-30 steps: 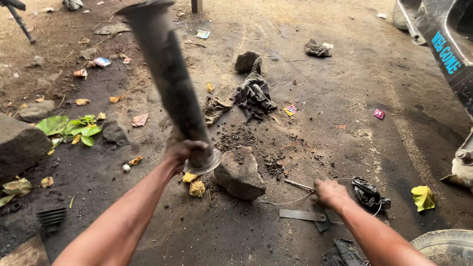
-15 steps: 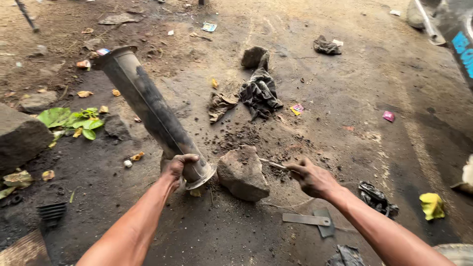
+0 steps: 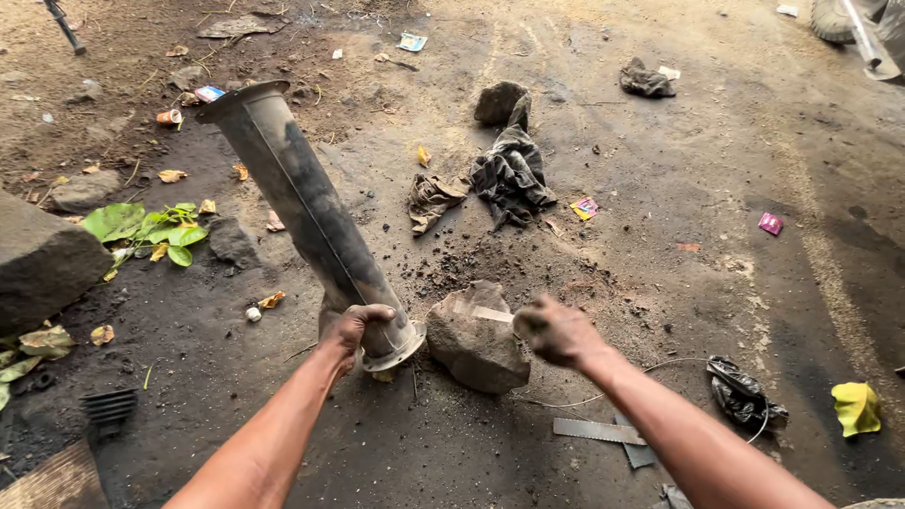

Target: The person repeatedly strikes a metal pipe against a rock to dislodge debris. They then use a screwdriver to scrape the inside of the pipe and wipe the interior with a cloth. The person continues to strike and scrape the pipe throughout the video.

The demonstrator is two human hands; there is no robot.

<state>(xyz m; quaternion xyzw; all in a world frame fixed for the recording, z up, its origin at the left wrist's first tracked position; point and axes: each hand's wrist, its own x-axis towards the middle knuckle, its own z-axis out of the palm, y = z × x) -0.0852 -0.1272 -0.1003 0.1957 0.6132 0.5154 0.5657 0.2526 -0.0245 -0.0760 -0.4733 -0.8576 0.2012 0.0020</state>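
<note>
Left hand (image 3: 356, 325): fingers closed around the narrow lower end of a long dark metal tube (image 3: 306, 212), just above its flanged collar. The tube leans up and away to the left, its wide flared mouth at the top; the collar end sits low, close to the ground, just beside a grey stone (image 3: 476, 341). Right hand (image 3: 556, 330): fingers curled shut on a thin flat strip of metal (image 3: 483, 312), which lies across the top of the stone; the hand is somewhat blurred, so the grip's detail cannot be told. Ground: dark, oil-stained earth floor (image 3: 660, 170). Below the right forearm, a flat metal blade (image 3: 596, 431) lies on the floor, with a length of thin wire (image 3: 660, 363) curving near it. To the right, a crumpled black bag (image 3: 745, 396) and a yellow leaf (image 3: 856, 407). Beyond the stone, a patch of loose dark soil, then a dark rag (image 3: 511, 174) and a smaller brown rag (image 3: 432, 198); a second stone (image 3: 498, 102) stands just behind the dark rag. At left, a large rock (image 3: 38, 259), green leaves (image 3: 141, 226) and scattered litter.
</note>
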